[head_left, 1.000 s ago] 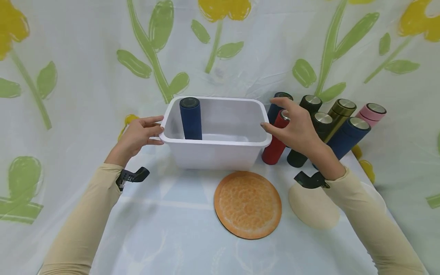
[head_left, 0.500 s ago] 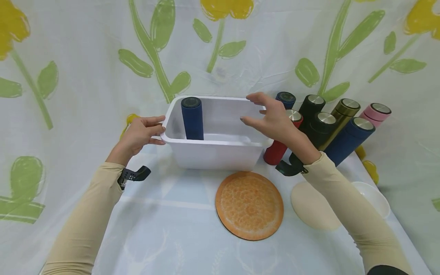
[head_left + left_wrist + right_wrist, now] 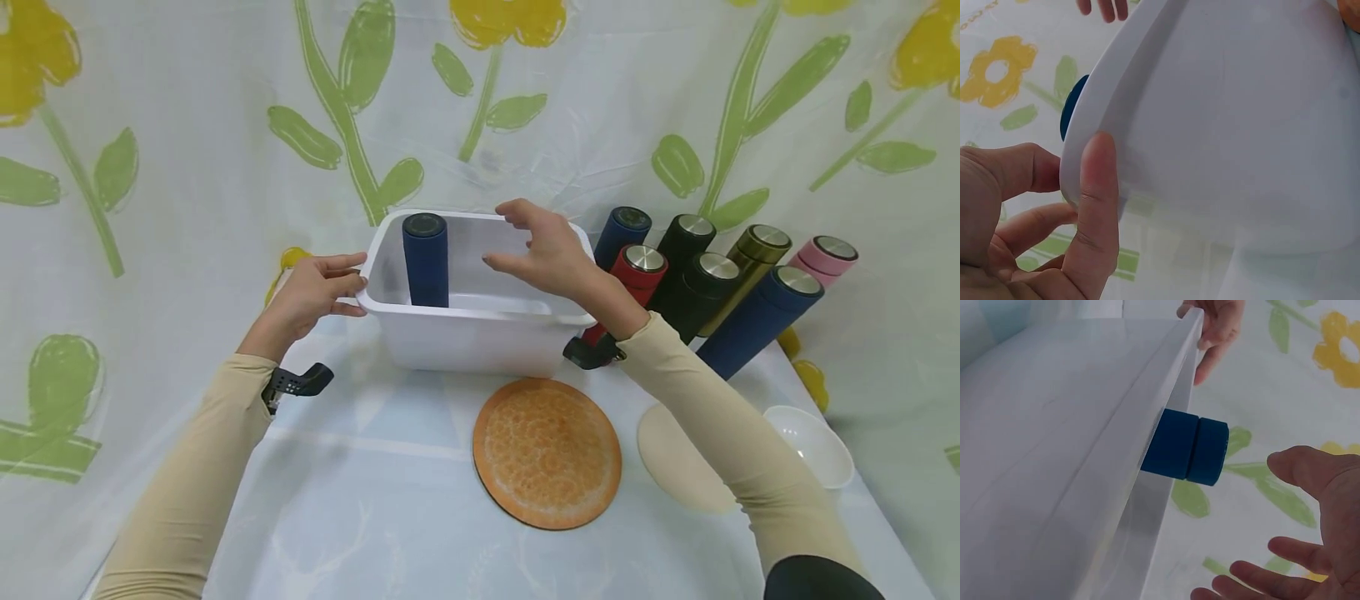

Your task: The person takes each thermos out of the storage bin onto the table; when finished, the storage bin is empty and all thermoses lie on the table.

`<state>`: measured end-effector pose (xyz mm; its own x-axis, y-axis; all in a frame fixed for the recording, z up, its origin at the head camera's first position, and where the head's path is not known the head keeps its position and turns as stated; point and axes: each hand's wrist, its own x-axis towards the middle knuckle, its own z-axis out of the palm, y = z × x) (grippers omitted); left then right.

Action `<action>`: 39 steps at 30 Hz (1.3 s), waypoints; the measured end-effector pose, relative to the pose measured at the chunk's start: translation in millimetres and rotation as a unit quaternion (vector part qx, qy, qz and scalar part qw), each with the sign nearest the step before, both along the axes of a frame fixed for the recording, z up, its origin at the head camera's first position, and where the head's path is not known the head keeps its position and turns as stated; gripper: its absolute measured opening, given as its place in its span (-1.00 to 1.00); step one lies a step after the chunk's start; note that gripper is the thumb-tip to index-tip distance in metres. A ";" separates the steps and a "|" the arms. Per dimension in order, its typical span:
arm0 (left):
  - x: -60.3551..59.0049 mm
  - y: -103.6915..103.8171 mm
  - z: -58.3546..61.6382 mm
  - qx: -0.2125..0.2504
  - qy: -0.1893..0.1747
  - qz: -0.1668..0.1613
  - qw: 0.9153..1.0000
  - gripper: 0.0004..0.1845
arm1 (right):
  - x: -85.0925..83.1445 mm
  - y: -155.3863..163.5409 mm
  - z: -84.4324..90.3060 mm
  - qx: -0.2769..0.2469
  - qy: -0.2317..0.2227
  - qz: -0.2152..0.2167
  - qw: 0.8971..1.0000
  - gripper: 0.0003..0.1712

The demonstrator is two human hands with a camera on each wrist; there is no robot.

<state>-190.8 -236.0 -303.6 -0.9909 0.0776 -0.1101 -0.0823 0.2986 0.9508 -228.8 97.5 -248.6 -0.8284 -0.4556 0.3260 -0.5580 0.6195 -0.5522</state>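
The left hand (image 3: 309, 293) grips the left rim of the white rectangular plastic tub (image 3: 480, 337) at the frame's centre. The right hand (image 3: 549, 250) hovers spread and empty above the tub's right half. A dark blue cylindrical flask (image 3: 426, 260) stands upright inside at the left, with more flasks (image 3: 708, 283) clustered to the tub's right.

Readable text: I find none on anything before me.
Flasks (image 3: 705, 283) at my two o'clock: no brand or label I can read.
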 end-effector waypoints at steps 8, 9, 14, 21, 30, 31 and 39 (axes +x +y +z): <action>0.3 -1.5 -1.6 0.012 -0.002 -0.001 1.000 -0.40 | -5.1 -21.0 3.6 0.031 -0.022 0.002 0.999 -0.23; 0.4 -2.0 -1.9 0.013 -0.003 0.000 1.000 -0.40 | -5.6 -23.8 4.3 0.032 -0.025 0.004 0.999 -0.22; 0.1 -2.7 -2.6 0.015 -0.008 0.002 1.000 -0.39 | -11.0 -35.6 5.9 0.031 -0.031 0.010 0.999 -0.24; 1.5 -2.5 -5.1 0.016 -0.001 0.001 1.000 -0.39 | -18.9 -50.5 5.2 0.043 -0.035 0.015 0.998 -0.22; 0.4 -3.0 -7.2 0.018 0.006 -0.008 1.000 -0.38 | -26.7 -67.5 3.4 0.083 -0.050 0.013 0.995 -0.17; 0.7 -3.2 -7.4 0.017 0.007 -0.008 1.000 -0.38 | -27.5 -70.0 3.4 0.088 -0.051 0.013 0.995 -0.17; 2.4 -2.2 -10.0 0.024 0.010 -0.005 1.000 -0.39 | -37.0 -86.6 0.8 0.133 -0.056 0.005 0.989 -0.12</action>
<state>-188.4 -238.2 -313.6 -0.9920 0.0930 -0.0855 -0.0594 0.2539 0.9654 -265.7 10.9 -247.8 -0.8478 -0.5210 0.0988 -0.5087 0.7466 -0.4287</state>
